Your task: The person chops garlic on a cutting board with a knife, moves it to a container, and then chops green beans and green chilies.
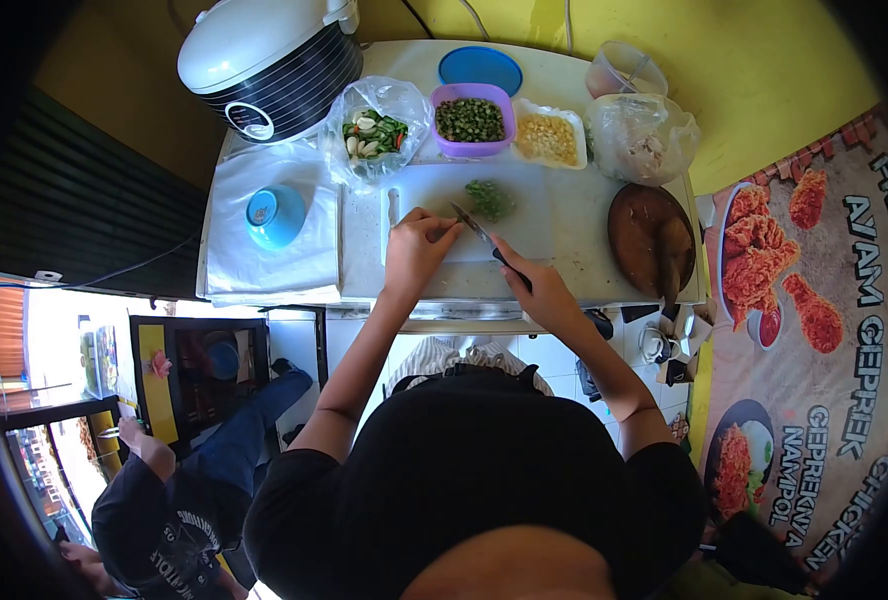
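Observation:
A knife [474, 226] with a dark handle is in my right hand [544, 288], its blade angled up and left over the white cutting board [529, 222]. Close to the blade's tip, my left hand [416, 252] is closed in a pinch at the board's front left. Whatever its fingers hold is too small or hidden to make out. Beyond the blade lies a small heap of chopped green vegetable [489, 200]. Behind the board stand a purple tub [509, 122] of chopped greens, a tray of pale yellow pieces [549, 138], and a plastic bag [414, 100] with green chillies and garlic.
A rice cooker [274, 75] occupies the back left. An upturned blue bowl [276, 215] rests on plastic sheets [309, 265]. To the right are a stone mortar with pestle [632, 235] and a bag [664, 125]. A blue lid [479, 70] lies behind. Another person [179, 510] sits at left.

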Demonstrator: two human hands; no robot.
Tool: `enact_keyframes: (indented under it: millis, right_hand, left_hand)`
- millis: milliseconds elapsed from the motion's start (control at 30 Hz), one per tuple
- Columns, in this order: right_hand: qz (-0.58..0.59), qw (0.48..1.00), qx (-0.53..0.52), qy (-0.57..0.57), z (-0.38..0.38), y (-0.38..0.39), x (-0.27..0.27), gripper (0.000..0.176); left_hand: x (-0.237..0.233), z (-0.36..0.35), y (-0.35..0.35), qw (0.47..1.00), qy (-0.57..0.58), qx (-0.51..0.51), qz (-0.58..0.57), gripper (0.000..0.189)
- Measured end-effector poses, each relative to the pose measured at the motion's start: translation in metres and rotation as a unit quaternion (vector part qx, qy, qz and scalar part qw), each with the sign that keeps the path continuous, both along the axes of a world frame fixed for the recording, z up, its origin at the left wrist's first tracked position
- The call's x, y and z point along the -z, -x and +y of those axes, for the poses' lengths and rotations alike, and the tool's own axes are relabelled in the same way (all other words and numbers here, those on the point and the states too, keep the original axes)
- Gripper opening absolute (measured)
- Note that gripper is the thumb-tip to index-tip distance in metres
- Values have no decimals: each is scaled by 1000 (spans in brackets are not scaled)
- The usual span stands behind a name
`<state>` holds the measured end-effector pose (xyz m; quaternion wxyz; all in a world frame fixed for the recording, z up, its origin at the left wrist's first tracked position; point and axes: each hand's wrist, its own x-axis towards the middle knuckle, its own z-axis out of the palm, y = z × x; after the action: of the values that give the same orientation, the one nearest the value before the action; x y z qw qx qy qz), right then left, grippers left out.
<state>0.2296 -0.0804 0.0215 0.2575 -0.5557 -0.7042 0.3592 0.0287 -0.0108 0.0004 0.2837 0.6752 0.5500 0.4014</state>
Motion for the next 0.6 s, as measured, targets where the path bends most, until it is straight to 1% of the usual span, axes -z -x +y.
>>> enact_keyframes:
  millis: [133,200,300,333,400,600]
  right_hand:
    - [-38,999,-2,-34,-3,8,7,54]
    - [-120,992,15,-42,-4,14,11,54]
    - [-131,991,16,-36,-1,18,12,53]
    - [-131,991,16,-36,1,16,10,53]
    - [-30,999,7,-24,5,8,2,52]
    - [-7,1000,7,-9,5,-2,-7,52]
  left_hand:
    - [-2,-4,0,1000,-10,-1,21,18]
    - [-1,-5,0,1000,-16,-1,20,18]
    - [-2,-4,2,1000,2,0,6,18]
    - [-3,-3,3,1000,11,1,-1,17]
    - [-4,-2,3,1000,18,1,-7,17]
    - [-6,0,1,1000,-4,-5,11,17]
